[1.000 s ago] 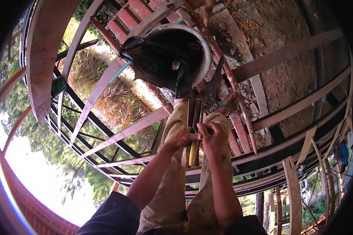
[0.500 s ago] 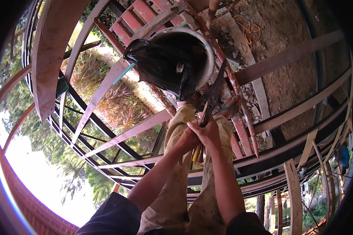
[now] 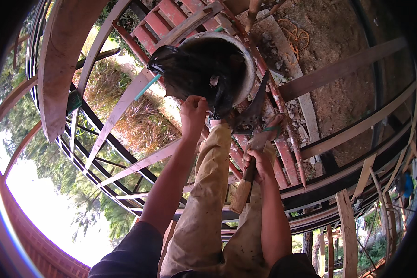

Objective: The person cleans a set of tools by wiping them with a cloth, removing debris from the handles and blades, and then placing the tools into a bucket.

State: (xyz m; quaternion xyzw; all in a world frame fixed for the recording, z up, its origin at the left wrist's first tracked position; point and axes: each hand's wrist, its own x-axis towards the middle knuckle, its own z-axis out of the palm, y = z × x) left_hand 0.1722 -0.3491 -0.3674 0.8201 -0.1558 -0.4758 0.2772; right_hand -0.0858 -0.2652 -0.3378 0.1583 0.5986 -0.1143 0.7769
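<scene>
My left hand is raised at the near edge of a black plastic bag. Its fingers are curled together; whatever they pinch, if anything, is too small to make out. The bag drapes over a round bucket with a pale rim and dark inside. Lower and to the right, my right hand grips a tool with a worn wooden handle and a dark section; its kind is unclear. The handle points down toward me. A dark saw blade lies beside the bucket, above my right foot.
Red-painted slats form a platform under the bucket and my feet. A pale plank and dark metal bars run at the left, with plants far below. At the right are beams, bare soil and an orange cord.
My hands, together around the tools before, have parted. The left has moved up to the bag's edge; the right has shifted slightly right and down with the wooden-handled tool.
</scene>
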